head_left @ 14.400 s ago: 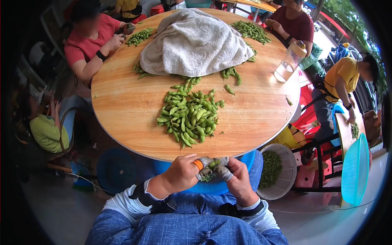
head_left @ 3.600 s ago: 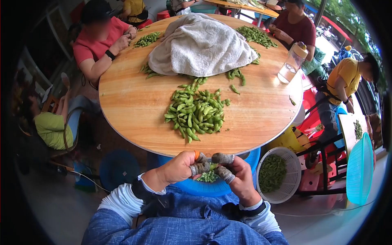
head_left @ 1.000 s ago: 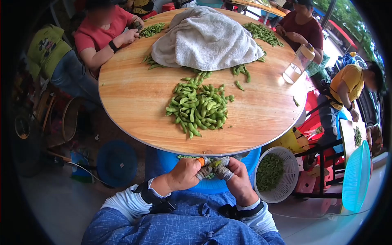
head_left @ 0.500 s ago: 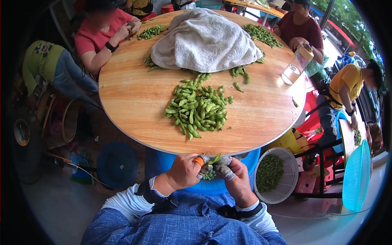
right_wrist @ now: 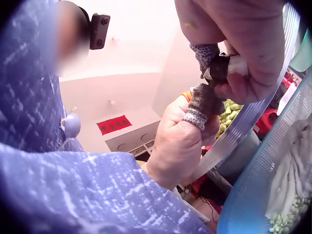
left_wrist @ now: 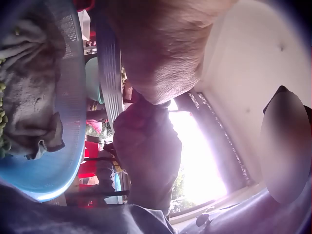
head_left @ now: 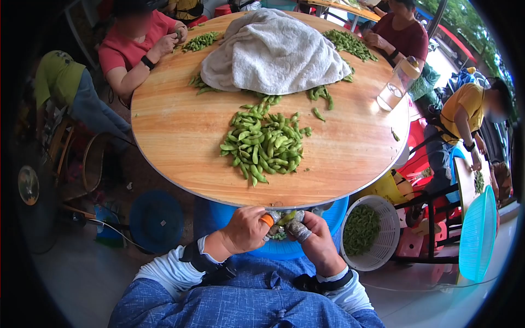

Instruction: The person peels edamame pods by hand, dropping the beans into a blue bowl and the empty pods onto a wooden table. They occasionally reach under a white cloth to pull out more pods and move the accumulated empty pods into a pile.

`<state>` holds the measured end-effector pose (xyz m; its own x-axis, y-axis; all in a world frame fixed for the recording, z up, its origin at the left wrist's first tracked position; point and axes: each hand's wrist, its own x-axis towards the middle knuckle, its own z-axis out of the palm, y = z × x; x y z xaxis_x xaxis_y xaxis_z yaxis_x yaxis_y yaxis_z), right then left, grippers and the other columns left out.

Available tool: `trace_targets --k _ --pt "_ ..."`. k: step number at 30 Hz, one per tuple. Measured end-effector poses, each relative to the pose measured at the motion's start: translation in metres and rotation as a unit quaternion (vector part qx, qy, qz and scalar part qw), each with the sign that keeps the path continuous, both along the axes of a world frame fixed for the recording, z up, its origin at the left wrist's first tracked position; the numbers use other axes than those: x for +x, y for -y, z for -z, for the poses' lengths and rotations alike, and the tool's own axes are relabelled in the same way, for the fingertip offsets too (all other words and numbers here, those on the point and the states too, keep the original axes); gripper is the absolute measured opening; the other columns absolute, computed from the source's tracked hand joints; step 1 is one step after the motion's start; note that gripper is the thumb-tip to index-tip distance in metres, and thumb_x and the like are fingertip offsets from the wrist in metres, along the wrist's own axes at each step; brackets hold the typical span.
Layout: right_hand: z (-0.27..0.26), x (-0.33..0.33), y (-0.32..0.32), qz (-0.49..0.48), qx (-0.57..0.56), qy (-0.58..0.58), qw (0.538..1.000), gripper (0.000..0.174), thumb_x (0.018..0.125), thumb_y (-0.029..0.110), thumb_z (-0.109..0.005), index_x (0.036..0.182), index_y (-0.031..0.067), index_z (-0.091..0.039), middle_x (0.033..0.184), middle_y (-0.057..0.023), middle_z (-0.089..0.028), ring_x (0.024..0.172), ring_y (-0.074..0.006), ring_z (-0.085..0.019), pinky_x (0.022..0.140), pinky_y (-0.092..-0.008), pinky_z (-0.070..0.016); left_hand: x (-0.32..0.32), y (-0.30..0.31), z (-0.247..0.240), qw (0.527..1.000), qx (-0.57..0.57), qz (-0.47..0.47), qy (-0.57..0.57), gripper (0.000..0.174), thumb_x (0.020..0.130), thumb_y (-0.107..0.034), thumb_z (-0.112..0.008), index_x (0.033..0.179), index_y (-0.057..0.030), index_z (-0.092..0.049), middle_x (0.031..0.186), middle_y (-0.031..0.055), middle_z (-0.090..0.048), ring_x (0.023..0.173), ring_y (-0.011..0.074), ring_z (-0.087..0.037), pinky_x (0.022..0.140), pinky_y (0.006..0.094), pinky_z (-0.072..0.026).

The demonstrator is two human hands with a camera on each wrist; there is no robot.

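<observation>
Between the fingertips of both hands is a green edamame pod (head_left: 286, 218), tilted up to the right. My left hand (head_left: 243, 232) pinches its left end; an orange band circles one finger. My right hand (head_left: 321, 243) pinches its other end. Grey knitted covers wrap the working fingertips, also plain in the right wrist view, where the finger cover (right_wrist: 200, 105) of the left hand meets the right fingers. Below both hands stands a blue basin (head_left: 273, 251) with shelled beans (right_wrist: 285, 222) and a greyish cloth (left_wrist: 31, 83) inside.
A pile of edamame pods (head_left: 265, 145) lies on the round wooden table (head_left: 180, 147), before a pale towel (head_left: 279, 54). A water bottle (head_left: 394, 87) stands at the right. A white basket (head_left: 391, 235) of pods stands on the floor at right. Other people sit around.
The pod between my fingers has tipped from nearly upright to a slant, and my right fingertips have come up against it. The person in light green at left has bent lower.
</observation>
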<state>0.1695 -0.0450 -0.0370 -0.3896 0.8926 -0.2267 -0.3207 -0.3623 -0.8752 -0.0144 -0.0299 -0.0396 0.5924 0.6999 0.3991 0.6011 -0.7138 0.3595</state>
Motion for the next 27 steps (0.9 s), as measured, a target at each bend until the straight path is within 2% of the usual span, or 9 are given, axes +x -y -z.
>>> trace_targets --k 2,6,8,14,16,17,20,23,27 --pt "0.004 0.001 0.001 -0.011 0.01 -0.015 1.0 0.021 0.082 0.008 -0.054 0.101 -0.002 -0.053 0.091 -0.0024 -0.058 0.081 -0.0084 -0.052 0.073 -0.0214 -0.0414 0.0 0.001 0.005 1.0 0.008 0.004 0.011 0.022 0.059 -0.007 -0.056 0.08 0.001 -0.055 0.069 0.0129 -0.053 0.063 0.0282 -0.056 0.055 0.0356 -0.0457" --pt "0.004 -0.007 0.002 0.015 0.048 -0.055 0.997 0.023 0.081 0.006 -0.055 0.102 -0.0023 -0.053 0.093 -0.0034 -0.058 0.085 -0.0105 -0.053 0.079 -0.0233 -0.041 0.01 0.001 0.006 0.967 -0.144 0.009 0.209 0.028 0.069 -0.007 -0.054 0.095 0.0023 -0.053 0.077 0.0144 -0.057 0.07 0.0274 -0.058 0.064 0.0327 -0.0459" --pt "0.006 -0.007 0.001 0.024 0.08 -0.043 0.996 0.023 0.081 0.006 -0.056 0.102 -0.0024 -0.053 0.093 -0.0035 -0.058 0.085 -0.0109 -0.053 0.079 -0.0237 -0.0411 0.014 0.004 0.006 0.919 -0.248 0.015 0.306 0.028 0.076 -0.008 -0.051 0.102 0.0023 -0.052 0.081 0.0142 -0.059 0.073 0.0247 -0.058 0.068 0.0303 -0.0451" --pt "0.006 -0.006 -0.002 0.022 0.192 0.076 0.978 0.023 0.081 0.007 -0.056 0.102 -0.0021 -0.053 0.092 -0.0035 -0.058 0.084 -0.0103 -0.053 0.077 -0.0235 -0.0419 0.011 0.009 0.001 0.776 -0.516 -0.03 0.362 0.022 0.087 -0.02 -0.046 0.096 -0.0015 -0.054 0.077 0.0012 -0.056 0.069 0.0113 -0.05 0.067 0.0272 -0.0427" --pt "0.004 -0.004 -0.004 0.011 0.216 0.122 0.969 0.023 0.081 0.007 -0.056 0.102 -0.0022 -0.053 0.092 -0.0036 -0.058 0.084 -0.0103 -0.053 0.077 -0.0234 -0.0422 0.015 0.01 0.002 0.778 -0.493 -0.028 0.388 0.02 0.085 -0.019 -0.048 0.093 -0.0017 -0.055 0.073 0.0024 -0.056 0.066 0.0139 -0.052 0.065 0.0285 -0.0431" --pt "0.005 -0.004 -0.005 0.006 0.169 0.074 0.983 0.023 0.081 0.007 -0.056 0.102 -0.0024 -0.053 0.092 -0.0037 -0.058 0.084 -0.0105 -0.054 0.077 -0.0235 -0.0423 0.016 0.011 0.003 0.779 -0.481 -0.028 0.402 0.019 0.084 -0.019 -0.049 0.091 -0.0018 -0.055 0.071 0.0029 -0.056 0.064 0.0152 -0.053 0.064 0.0292 -0.0434" --pt "0.008 -0.003 -0.005 -0.025 0.05 -0.028 0.998 0.023 0.081 0.007 -0.056 0.102 -0.003 -0.053 0.094 -0.0042 -0.058 0.085 -0.0109 -0.054 0.078 -0.0238 -0.0423 0.002 0.007 0.022 0.963 -0.218 0.007 0.158 0.031 0.066 -0.005 -0.054 0.096 0.0041 -0.052 0.078 0.0161 -0.056 0.07 0.0277 -0.056 0.062 0.0349 -0.045" --pt "0.006 -0.001 -0.003 -0.05 -0.005 -0.044 0.998 0.024 0.081 0.008 -0.057 0.102 -0.0033 -0.053 0.095 -0.0046 -0.059 0.086 -0.011 -0.054 0.079 -0.0241 -0.0421 -0.003 0.002 0.011 0.997 -0.057 0.021 0.045 0.035 0.055 -0.006 -0.056 0.088 0.004 -0.052 0.077 0.0172 -0.054 0.07 0.0319 -0.054 0.061 0.0389 -0.045" --pt "0.005 -0.004 0.0 -0.015 0.008 -0.054 0.998 0.025 0.081 0.01 -0.058 0.102 -0.0024 -0.053 0.095 -0.0039 -0.059 0.086 -0.0101 -0.054 0.078 -0.0235 -0.042 -0.005 0.001 -0.004 0.998 -0.044 0.01 -0.034 0.028 0.058 -0.012 -0.061 0.082 0.0032 -0.057 0.085 0.0171 -0.058 0.077 0.0311 -0.057 0.071 0.0376 -0.0472"
